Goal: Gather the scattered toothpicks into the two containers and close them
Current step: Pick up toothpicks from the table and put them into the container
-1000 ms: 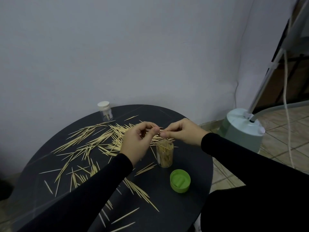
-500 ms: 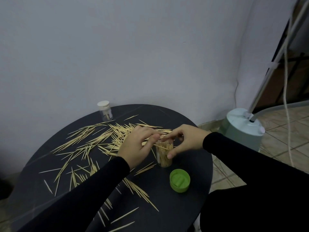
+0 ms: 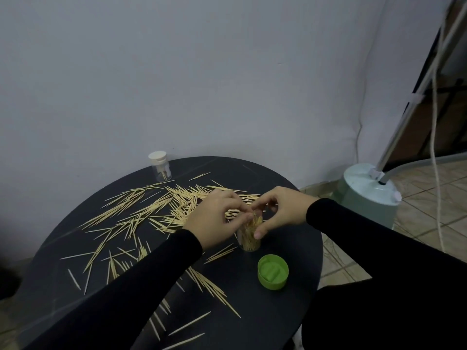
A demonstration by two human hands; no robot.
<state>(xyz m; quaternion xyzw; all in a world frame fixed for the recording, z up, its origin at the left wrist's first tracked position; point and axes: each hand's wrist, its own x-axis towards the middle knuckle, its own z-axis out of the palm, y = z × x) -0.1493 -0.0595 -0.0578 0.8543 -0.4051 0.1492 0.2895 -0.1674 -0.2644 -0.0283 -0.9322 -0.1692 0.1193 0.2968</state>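
Toothpicks (image 3: 141, 213) strewn across the desk (image 3: 290, 311): light, stiff, slippery, best pinched mid-length in small bunches. Left hand (image 3: 214, 221) seemingly pinching a few over the open jar (image 3: 250, 236); right hand (image 3: 283, 210) curled round its rim.

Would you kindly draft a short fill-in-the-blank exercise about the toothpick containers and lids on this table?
1. The lid lying loose on the table is coloured ____.
2. The open container between the left hand and the right hand holds ____.
3. The far container by the wall wears a ____ cap.

Missing words: green; toothpicks; white
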